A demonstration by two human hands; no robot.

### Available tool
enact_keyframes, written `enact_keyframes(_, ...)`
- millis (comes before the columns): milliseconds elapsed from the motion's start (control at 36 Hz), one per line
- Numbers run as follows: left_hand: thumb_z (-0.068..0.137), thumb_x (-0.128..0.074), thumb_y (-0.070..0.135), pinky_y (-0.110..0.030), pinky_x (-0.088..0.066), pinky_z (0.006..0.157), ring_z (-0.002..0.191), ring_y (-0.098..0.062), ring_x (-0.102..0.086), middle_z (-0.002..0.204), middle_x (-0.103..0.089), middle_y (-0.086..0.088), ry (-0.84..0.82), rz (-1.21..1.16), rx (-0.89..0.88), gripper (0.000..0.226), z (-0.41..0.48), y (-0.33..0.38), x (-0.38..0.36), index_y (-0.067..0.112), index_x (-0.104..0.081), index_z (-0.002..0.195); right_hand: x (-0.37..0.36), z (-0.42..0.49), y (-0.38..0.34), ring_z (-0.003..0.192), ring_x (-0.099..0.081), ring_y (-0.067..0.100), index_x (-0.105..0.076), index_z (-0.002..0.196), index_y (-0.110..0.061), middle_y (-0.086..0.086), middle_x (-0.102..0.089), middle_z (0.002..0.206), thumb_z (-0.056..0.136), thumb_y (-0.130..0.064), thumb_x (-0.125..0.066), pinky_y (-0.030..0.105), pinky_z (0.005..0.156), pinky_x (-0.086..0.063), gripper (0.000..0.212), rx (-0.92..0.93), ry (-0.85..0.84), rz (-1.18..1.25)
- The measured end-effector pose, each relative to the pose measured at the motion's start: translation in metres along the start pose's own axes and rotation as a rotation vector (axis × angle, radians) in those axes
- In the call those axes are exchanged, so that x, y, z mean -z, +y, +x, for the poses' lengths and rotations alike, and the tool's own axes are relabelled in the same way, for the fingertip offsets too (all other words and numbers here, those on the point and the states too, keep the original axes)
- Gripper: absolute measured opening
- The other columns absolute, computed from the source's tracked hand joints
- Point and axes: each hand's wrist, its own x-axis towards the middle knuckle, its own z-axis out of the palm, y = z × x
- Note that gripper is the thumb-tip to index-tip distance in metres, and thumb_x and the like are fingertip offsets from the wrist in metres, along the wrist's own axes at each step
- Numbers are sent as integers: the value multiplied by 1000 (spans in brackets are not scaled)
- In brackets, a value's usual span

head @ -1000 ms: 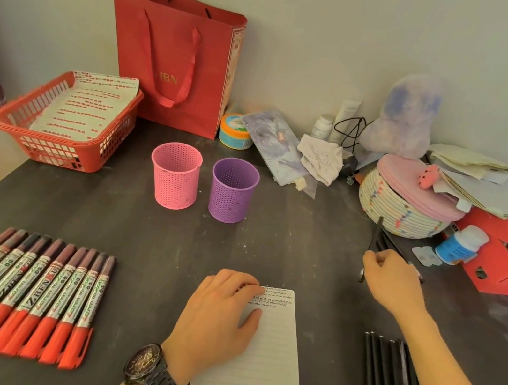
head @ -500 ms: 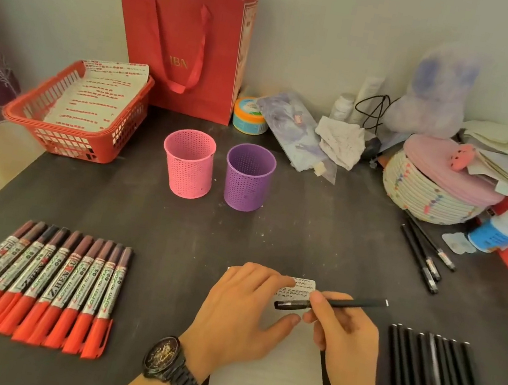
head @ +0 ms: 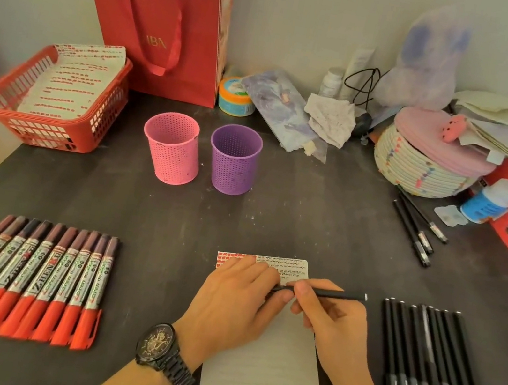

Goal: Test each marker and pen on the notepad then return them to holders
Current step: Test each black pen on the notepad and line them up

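Nearest me on the tabletop (head: 308, 218), my left hand (head: 234, 303) pins the notepad (head: 265, 379), fingers flat and together. My right hand (head: 331, 323) pinches a black pen (head: 336, 295) over the scribbled top lines. I'd hold the pad steady and scribble lightly on a bare line. Farther off stand the pink holder (head: 171, 148) and purple holder (head: 234, 159).

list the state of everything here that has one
pink holder, upright, no pens showing
purple holder, upright, no pens showing
notepad, flat, marks at top edge
black pen, held level over notepad
right hand, pinches black pen
left hand, rests on notepad
red markers, capped, in a row
black pens, lying in a row
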Motion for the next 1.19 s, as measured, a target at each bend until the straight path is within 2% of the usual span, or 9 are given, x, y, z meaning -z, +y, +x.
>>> enact_keyframes(111, 101, -42, 47, -26, -22, 56, 54, -12, -33, 57, -45, 8, 49, 2, -5, 46, 1, 1, 3, 21, -42, 63, 0, 1, 0, 59, -64, 12, -77, 80, -19, 7, -71, 67, 87, -31, -64, 16, 56, -48, 20, 1, -28, 8)
enact_keyframes(306, 94, -49, 64, -25, -26, 44, 45, -10, -31, 48, -35, 11, 139, -13, -3, 60, 5, -1, 5, 24, -31, 54, 2, 2, -2, 54, -60, 9, -77, 84, -12, 6, -68, 61, 89, -30, -68, 15, 51, -46, 20, -21, -3, 139)
enact_keyframes(472, 89, -53, 69, -20, -27, 67, 72, -6, -34, 74, -38, 17, 47, 16, 59, 47, 4, -3, -2, 29, -34, 73, 10, 6, 1, 42, -43, 20, -69, 74, -7, 11, -49, 50, 96, -25, -58, 26, 44, -34, 30, -151, 244, 447)
enact_keyframes(583, 82, -54, 70, -21, -37, 82, 94, -4, -48, 93, -50, 21, -86, -34, 177, 38, 2, -7, -2, 36, -40, 93, 12, 14, -1, 43, -51, 23, -71, 83, -13, 18, -66, 66, 102, -20, -44, 27, 42, -42, 34, -212, 255, 515)
enact_keyframes(694, 76, -54, 75, -16, -25, 89, 103, 4, -43, 107, -54, 24, -186, -87, 234, 46, 4, -9, -1, 55, -15, 92, 10, 24, -4, 49, -58, 22, -69, 80, -19, 12, -66, 68, 101, -21, -55, 28, 45, -46, 26, -207, 199, 367)
enact_keyframes(778, 73, -53, 78, -16, -25, 90, 104, 4, -42, 110, -51, 27, -205, -120, 255, 40, 5, -11, -2, 59, -23, 93, 11, 35, -4, 45, -52, 20, -60, 69, -20, 6, -55, 55, 100, -32, -60, 26, 41, -42, 33, -182, 197, 214)
enact_keyframes(917, 72, -56, 77, -11, -26, 87, 101, 6, -40, 109, -53, 26, -200, -103, 260, 45, 4, -13, -4, 56, -20, 88, 7, 44, 4, 47, -60, 22, -62, 79, -10, 12, -66, 58, 102, -20, -56, 27, 44, -47, 26, -154, 180, 65)
enact_keyframes(1028, 71, -54, 80, -10, -27, 84, 101, 7, -39, 111, -52, 29, -205, -95, 279, 41, 4, -13, -6, 60, -26, 93, 3, 41, 10, 45, -59, 14, -61, 69, -23, 6, -65, 56, 95, -34, -67, 19, 47, -47, 29, -90, 205, -90)
enact_keyframes(1194, 72, -56, 77, -16, -27, 87, 104, 5, -42, 112, -54, 27, -200, -107, 276, 41, 4, -12, -4, 60, -26, 93, 1, 40, 14, 43, -56, 6, -59, 61, -21, 2, -61, 49, 87, -37, -76, 12, 50, -45, 36, -63, 228, -188)
